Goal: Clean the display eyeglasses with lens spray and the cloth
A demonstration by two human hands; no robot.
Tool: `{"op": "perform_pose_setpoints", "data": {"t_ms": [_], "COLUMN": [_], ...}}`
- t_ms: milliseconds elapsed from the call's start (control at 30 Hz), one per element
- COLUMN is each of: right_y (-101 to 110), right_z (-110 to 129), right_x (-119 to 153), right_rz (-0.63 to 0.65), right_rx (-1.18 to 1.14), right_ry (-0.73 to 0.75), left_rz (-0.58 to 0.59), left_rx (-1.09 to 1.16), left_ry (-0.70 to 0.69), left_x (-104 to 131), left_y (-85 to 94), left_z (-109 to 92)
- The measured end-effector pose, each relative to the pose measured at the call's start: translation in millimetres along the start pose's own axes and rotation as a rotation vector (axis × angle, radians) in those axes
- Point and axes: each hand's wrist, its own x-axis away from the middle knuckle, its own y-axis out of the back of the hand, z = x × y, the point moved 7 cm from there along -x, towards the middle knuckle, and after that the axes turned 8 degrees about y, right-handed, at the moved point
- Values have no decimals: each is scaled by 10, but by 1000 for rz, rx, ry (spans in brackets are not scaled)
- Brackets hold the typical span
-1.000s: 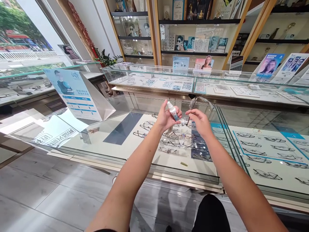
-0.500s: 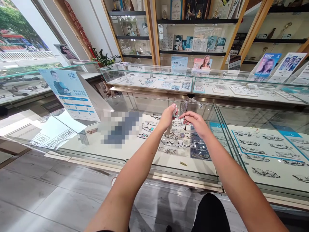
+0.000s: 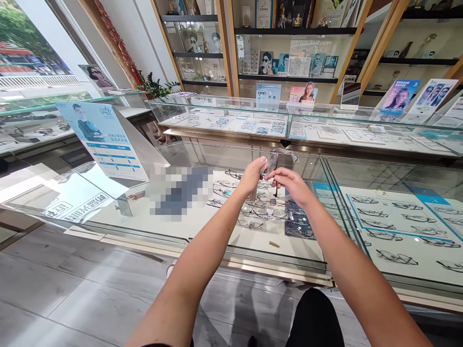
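Both full: left hand [image 3: 252,177] clutches mostly hidden white bottle [image 3: 265,166]; right hand [image 3: 293,184] pinches eyeglasses [image 3: 276,189], seemingly so the far lens [image 3: 272,160] faces bottle.

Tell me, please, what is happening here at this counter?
A person has both hands raised above a glass display case. The left hand holds a small white bottle, mostly hidden by that hand, right next to the eyeglasses that the right hand holds up in its fingers. Whether any liquid is coming out cannot be seen. More pairs of glasses lie inside the case, and a blue-and-white sign stands toward its left end.
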Motion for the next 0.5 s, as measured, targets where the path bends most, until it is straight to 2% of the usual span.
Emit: {"op": "perform_pose_setpoints", "data": {"t_ms": [133, 267, 367, 500], "right_y": [113, 236, 263, 255], "right_z": [-43, -67, -70, -65], "right_x": [-26, -46, -46, -37], "right_rz": [-104, -225, -250, -240], "right_rx": [-44, -103, -144, -117], "right_ry": [-10, -16, -15, -13], "left_rz": [28, 88, 145, 163], "left_rx": [-86, -221, -254, -251], "left_ry": [19, -30, -53, -42], "left_x": [10, 48, 73, 86], "left_y": [-31, -113, -165, -158], "left_z": [1, -3, 6, -3]}}
